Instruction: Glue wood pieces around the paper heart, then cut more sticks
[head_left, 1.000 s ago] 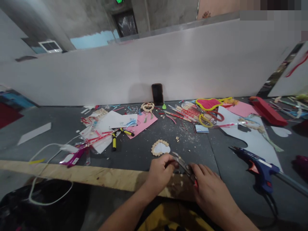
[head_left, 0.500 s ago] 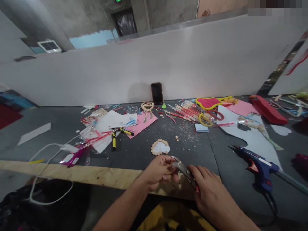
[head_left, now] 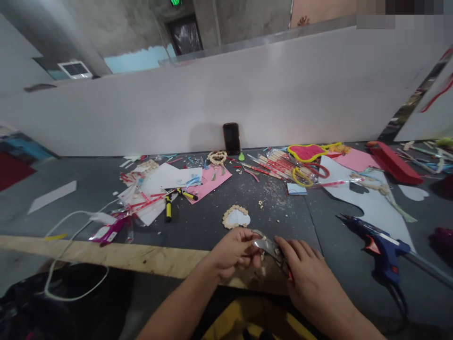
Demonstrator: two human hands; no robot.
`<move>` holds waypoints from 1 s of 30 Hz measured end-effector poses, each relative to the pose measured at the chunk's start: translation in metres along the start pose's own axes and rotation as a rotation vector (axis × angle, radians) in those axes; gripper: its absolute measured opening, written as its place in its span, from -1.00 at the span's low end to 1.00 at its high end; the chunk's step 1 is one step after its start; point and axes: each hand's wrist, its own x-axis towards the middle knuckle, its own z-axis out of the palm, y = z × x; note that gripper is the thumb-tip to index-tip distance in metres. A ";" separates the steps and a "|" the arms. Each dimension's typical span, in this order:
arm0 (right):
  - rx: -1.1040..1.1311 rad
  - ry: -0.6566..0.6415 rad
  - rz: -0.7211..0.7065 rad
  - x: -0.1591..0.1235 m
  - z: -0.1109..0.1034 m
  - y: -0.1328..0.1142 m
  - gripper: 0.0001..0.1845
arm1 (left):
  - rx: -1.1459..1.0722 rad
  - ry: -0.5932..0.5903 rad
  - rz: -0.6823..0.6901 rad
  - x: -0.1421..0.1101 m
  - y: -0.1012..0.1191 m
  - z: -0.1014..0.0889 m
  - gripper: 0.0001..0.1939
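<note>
Gripping cutters [head_left: 277,254], right hand [head_left: 307,270] curled closed; left hand [head_left: 231,252] pinched beside the blades [head_left: 263,244], contents unclear, apparently for steadying

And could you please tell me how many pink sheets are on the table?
2: one pink sheet left of centre, another pink sheet at back right; others may be hidden.

Our dark grey bench [head_left: 205,222] has a pale wooden front edge [head_left: 148,259]. Near it we have silver, red-handled cutters [head_left: 266,244], a white heart [head_left: 236,218] bordered in tan, and a dark blue glue gun [head_left: 385,242] with an orange-red trigger [head_left: 372,246]; towards the back edge, red-and-white patterned sticks [head_left: 271,165].
</note>
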 end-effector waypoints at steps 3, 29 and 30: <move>0.005 0.000 -0.032 -0.001 0.001 0.001 -0.39 | -0.016 -0.075 -0.063 0.001 0.000 -0.008 -0.74; 0.129 0.223 0.294 0.004 -0.001 0.036 -0.79 | 0.238 0.243 0.229 0.004 -0.008 0.004 -0.69; 0.118 0.218 0.286 0.003 -0.003 0.036 -0.77 | 0.227 0.247 0.226 0.004 -0.008 0.004 -0.69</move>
